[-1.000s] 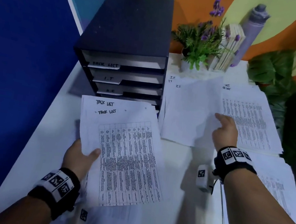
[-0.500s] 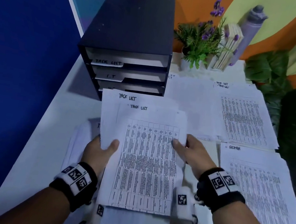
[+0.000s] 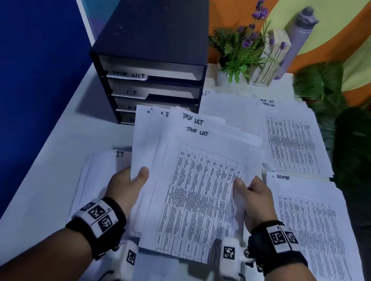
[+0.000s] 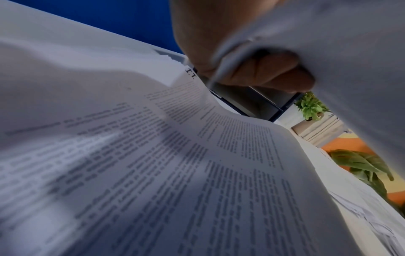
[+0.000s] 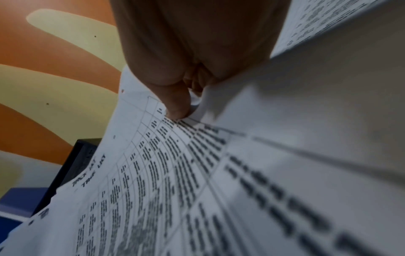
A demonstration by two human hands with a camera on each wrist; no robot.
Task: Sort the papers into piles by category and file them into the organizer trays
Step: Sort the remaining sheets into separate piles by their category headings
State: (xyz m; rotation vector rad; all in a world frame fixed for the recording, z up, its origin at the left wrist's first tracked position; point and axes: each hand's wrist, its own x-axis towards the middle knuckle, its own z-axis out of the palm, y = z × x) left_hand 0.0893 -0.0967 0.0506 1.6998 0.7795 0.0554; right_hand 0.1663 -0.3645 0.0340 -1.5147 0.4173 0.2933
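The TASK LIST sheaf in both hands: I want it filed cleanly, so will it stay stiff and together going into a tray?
Probably floppy: the TASK LIST sheaf bends at the right hand. Its fanned top edges may slip apart despite the left hand.

The head camera looked forward and down from above the table [image 3: 35, 190], facing the organizer [image 3: 155, 46] at its far edge. Each wrist camera sat very near beneath its hand, looking up along the fingers [image 4: 269, 72] at the held papers [image 5: 153, 173]. All three views shared those papers and the organizer.
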